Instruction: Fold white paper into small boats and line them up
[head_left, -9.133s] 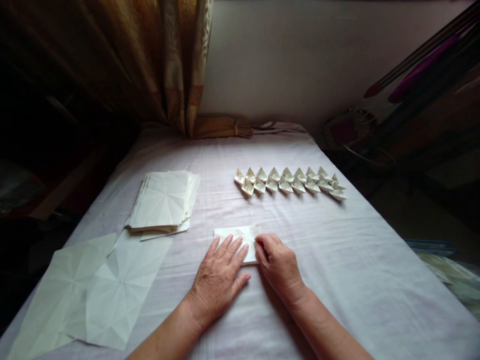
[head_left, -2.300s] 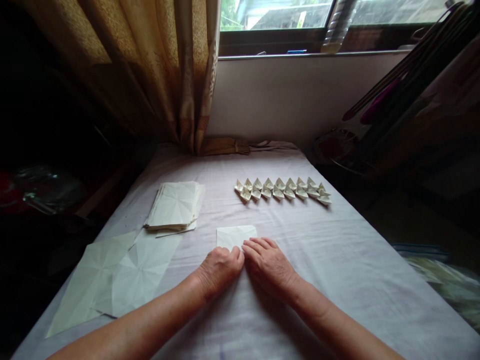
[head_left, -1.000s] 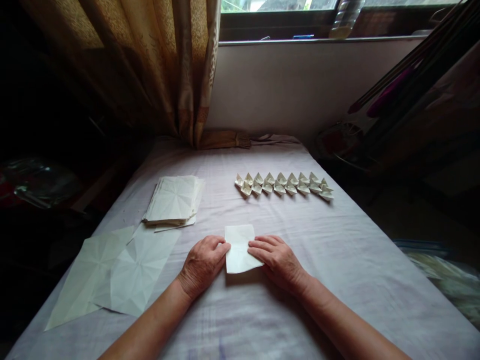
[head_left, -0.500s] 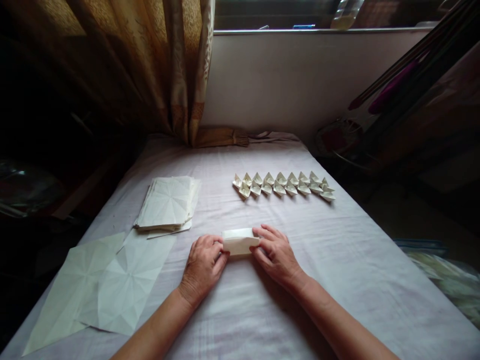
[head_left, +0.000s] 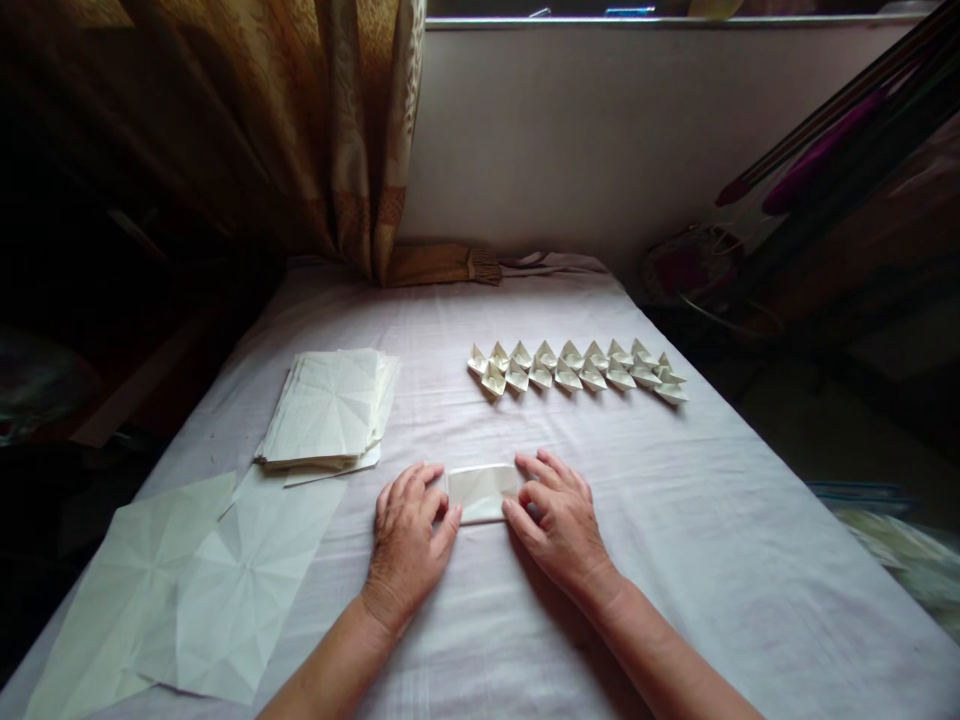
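Note:
A small folded piece of white paper (head_left: 482, 491) lies flat on the pale cloth (head_left: 675, 520) in front of me, now a narrow strip. My left hand (head_left: 409, 540) rests at its left end, fingers stretched and pressing on the edge. At the strip's right end my right hand (head_left: 559, 520) lies with its fingers spread, fingertips on the paper. Neither hand lifts the paper.
A stack of creased white sheets (head_left: 326, 408) sits to the left. Two larger unfolded sheets (head_left: 187, 590) lie at the near left. A double row of several small folded paper boats (head_left: 574, 368) stands behind. A curtain (head_left: 360, 130) hangs at the back; dark clutter (head_left: 825, 230) fills the right.
The paper was turned and folded over from a taller rectangle into a narrow strip. Both hands went from pinching its ends to pressing it flat with fingers stretched.

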